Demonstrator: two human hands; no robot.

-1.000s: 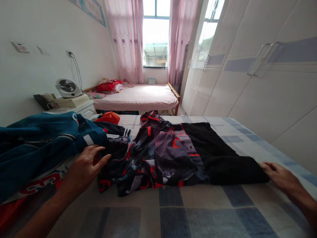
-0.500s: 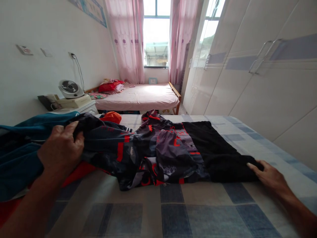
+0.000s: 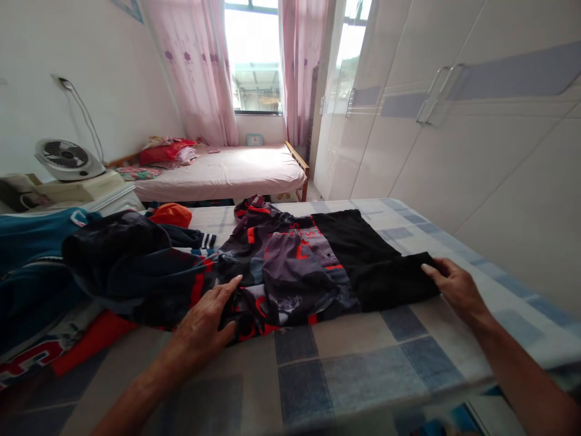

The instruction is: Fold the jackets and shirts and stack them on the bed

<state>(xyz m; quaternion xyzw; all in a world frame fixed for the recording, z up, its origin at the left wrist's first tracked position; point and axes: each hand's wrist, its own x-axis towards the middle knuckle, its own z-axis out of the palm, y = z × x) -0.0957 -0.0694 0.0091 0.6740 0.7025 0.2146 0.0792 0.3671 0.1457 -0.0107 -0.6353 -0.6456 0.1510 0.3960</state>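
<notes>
A dark patterned hooded jacket [image 3: 299, 272] with red marks lies spread on the checked bedsheet [image 3: 354, 369], its hood toward the left. Black fabric [image 3: 385, 266], which looks like a pair of shorts or trousers, covers its right end; I cannot tell whether the two are joined. My right hand [image 3: 454, 281] pinches the near right corner of this black fabric between thumb and fingers. At the jacket's near left side, my left hand [image 3: 206, 318] is open, fingers stretched out, resting on or just over the cloth.
Teal and navy clothes [image 3: 36, 242] are heaped at the left, beside an orange cloth [image 3: 170, 215]. Beyond the bed stand a small fan [image 3: 70, 158] on a cabinet and a second bed [image 3: 222, 172] under the window. White wardrobes [image 3: 408, 157] line the right side.
My left hand has let go of the jacket's hood end and moved right and nearer, onto the jacket's near side. My right hand keeps its pinch. The view has turned right.
</notes>
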